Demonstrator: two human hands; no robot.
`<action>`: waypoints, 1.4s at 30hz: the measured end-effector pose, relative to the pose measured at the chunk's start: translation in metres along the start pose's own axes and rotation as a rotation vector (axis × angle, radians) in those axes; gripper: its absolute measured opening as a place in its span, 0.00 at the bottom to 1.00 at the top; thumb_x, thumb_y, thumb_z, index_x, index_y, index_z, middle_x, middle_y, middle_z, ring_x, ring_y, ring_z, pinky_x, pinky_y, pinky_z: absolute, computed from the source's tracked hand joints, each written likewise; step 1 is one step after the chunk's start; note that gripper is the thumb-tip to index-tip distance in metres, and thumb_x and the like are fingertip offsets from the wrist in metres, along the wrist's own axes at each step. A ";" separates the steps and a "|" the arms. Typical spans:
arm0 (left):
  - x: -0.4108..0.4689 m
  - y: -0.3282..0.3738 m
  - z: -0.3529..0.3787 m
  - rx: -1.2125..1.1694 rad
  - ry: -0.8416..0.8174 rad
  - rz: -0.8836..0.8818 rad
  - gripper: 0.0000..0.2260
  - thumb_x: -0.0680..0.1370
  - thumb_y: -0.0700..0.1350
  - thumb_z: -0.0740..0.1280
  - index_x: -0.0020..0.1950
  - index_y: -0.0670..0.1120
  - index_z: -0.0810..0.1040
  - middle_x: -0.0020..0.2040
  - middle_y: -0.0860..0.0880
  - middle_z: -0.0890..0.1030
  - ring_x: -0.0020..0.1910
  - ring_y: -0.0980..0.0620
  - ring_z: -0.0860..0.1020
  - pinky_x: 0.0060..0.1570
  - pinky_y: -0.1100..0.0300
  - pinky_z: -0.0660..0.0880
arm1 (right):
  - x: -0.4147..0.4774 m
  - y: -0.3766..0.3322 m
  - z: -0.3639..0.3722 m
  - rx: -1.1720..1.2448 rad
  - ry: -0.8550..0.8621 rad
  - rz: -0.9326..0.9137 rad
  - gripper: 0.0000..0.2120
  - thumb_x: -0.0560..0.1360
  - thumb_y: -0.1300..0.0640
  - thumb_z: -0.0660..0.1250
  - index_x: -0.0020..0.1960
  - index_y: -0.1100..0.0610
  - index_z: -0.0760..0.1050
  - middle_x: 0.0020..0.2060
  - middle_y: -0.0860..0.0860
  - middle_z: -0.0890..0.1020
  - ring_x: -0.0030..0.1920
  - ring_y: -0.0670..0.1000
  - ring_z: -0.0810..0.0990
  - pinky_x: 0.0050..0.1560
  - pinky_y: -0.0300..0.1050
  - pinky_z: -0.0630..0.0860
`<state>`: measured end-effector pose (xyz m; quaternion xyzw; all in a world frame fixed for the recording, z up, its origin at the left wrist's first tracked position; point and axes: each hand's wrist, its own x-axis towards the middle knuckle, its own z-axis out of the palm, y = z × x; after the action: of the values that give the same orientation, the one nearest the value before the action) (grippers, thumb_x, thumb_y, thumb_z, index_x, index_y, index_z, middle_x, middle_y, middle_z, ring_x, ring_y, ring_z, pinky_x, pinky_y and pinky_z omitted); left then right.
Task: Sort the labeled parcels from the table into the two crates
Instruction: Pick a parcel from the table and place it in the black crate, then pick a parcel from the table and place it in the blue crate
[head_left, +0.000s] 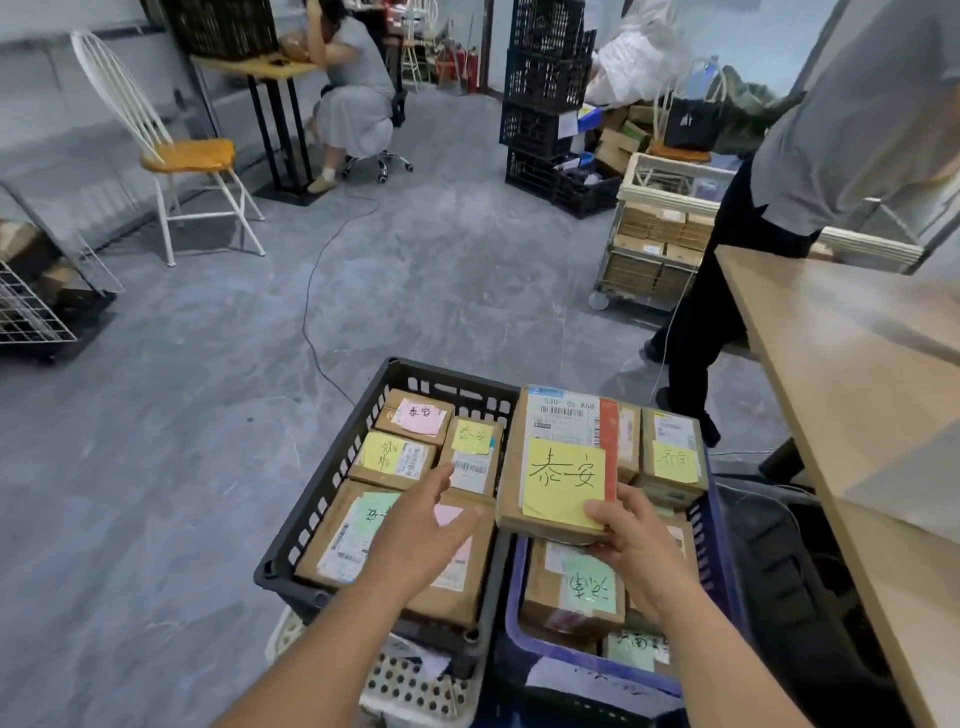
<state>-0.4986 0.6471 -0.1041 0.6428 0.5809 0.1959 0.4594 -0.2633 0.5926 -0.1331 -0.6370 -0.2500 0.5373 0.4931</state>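
1. While the right hand (631, 540) pinches a parcel (558, 462) over the crates' junction, the left hand (426, 525) hovers spread above the black crate (332, 467).
2. That and the blue crate (711, 551) hold several parcels: sorting seems well advanced.
3. Parcels left on the table (857, 364): cannot tell.

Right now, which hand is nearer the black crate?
Left. The left hand hovers open over the black crate; the right hand holds a parcel beside it, over the blue crate.
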 end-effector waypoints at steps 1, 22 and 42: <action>0.008 -0.002 -0.011 0.021 -0.008 0.014 0.29 0.77 0.55 0.67 0.75 0.57 0.60 0.71 0.57 0.67 0.68 0.57 0.67 0.65 0.56 0.67 | 0.005 0.000 0.010 -0.007 0.011 0.005 0.21 0.74 0.60 0.70 0.65 0.54 0.70 0.59 0.56 0.79 0.56 0.57 0.81 0.53 0.49 0.78; 0.222 -0.092 -0.036 0.287 -0.382 0.079 0.29 0.78 0.55 0.65 0.71 0.71 0.51 0.69 0.63 0.67 0.67 0.61 0.66 0.58 0.60 0.68 | 0.183 0.054 0.116 -0.056 0.115 0.189 0.18 0.70 0.52 0.72 0.59 0.46 0.73 0.54 0.46 0.82 0.54 0.48 0.82 0.61 0.53 0.77; 0.320 -0.133 0.061 0.296 -0.332 0.084 0.30 0.83 0.47 0.57 0.77 0.62 0.42 0.69 0.50 0.72 0.52 0.56 0.71 0.50 0.62 0.68 | 0.290 0.078 0.099 -1.018 0.235 -0.025 0.24 0.82 0.52 0.56 0.77 0.52 0.57 0.59 0.58 0.70 0.50 0.56 0.76 0.53 0.47 0.73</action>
<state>-0.4470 0.9091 -0.3339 0.7503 0.4924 0.0190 0.4407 -0.2854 0.8437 -0.3235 -0.8491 -0.4299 0.2667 0.1518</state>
